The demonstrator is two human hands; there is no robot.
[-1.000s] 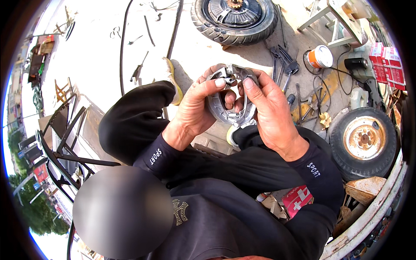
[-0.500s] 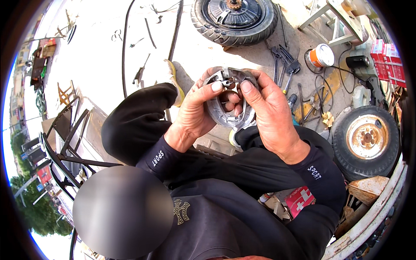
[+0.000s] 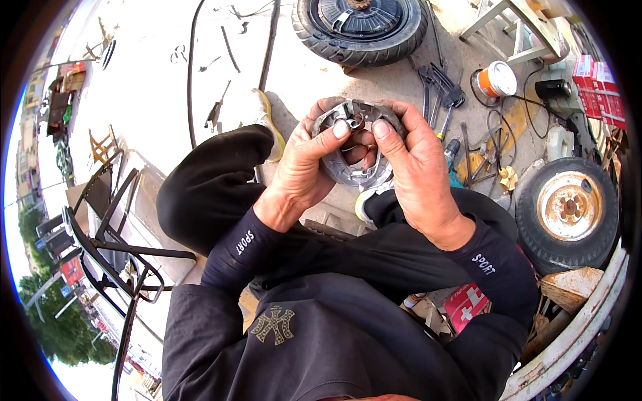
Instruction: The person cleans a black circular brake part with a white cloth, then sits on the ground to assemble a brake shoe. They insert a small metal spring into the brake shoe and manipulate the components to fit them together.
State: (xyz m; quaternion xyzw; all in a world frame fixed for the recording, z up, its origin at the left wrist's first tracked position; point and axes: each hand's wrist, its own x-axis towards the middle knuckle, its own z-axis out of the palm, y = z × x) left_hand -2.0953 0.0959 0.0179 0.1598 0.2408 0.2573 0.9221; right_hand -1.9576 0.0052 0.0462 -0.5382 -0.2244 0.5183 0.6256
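A ring-shaped pair of grey metal brake shoes (image 3: 354, 175) is held up over my lap, between both hands. My left hand (image 3: 297, 167) grips its left side, the thumb pressing near a small metal piece at the top and the fingers curled behind. On the opposite side my right hand (image 3: 428, 180) has its thumb on the upper right part of the ring. Some fingertips show through the central opening. The backs of the shoes are hidden by my fingers.
Ahead lies a motor wheel with a black tyre (image 3: 361, 53). To the right are pliers and wrenches (image 3: 438, 90), an orange-and-white tub (image 3: 496, 80), a rusty-rimmed wheel (image 3: 567, 208) and red boxes (image 3: 600, 93). A screwdriver (image 3: 217, 110) lies left, beyond a black folding chair (image 3: 107, 244).
The brake shoes have tilted slightly in my hands, their lower edge rising a little. My thumbs have shifted slightly at the top; both hands keep their grip.
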